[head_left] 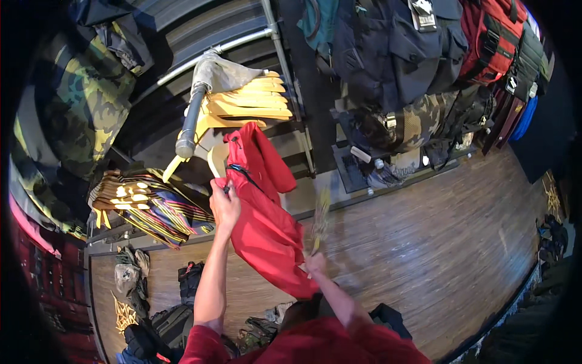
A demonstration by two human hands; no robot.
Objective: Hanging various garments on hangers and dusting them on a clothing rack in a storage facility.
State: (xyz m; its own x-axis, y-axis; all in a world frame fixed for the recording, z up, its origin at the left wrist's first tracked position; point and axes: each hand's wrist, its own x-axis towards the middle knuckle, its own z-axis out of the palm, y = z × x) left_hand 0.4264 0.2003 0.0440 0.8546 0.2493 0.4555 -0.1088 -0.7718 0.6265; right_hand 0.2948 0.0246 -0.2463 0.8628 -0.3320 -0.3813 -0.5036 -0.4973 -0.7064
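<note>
A red jacket [260, 224] hangs at a slant in front of me, with part of a pale wooden hanger [215, 161] showing beside its upper end. My left hand [224, 206] is closed on the jacket's upper edge, and a small dark bit shows by the thumb. To the right, my right hand [314, 265] is closed around the handle end of a duster-like brush [321, 215]. Its yellowish, wispy head points up and away, smeared by motion. The brush appears just beside the jacket's lower right edge; whether they touch I cannot tell.
Ahead, a dark rail [191, 118] carries several bare wooden hangers [251, 100] and a grey cloth [227, 74]. Striped garments [170, 206] hang at left, near camouflage clothing [79, 103]. Dark backpacks [406, 54] fill the far right wall. Bags [173, 321] sit on the wooden floor [412, 242].
</note>
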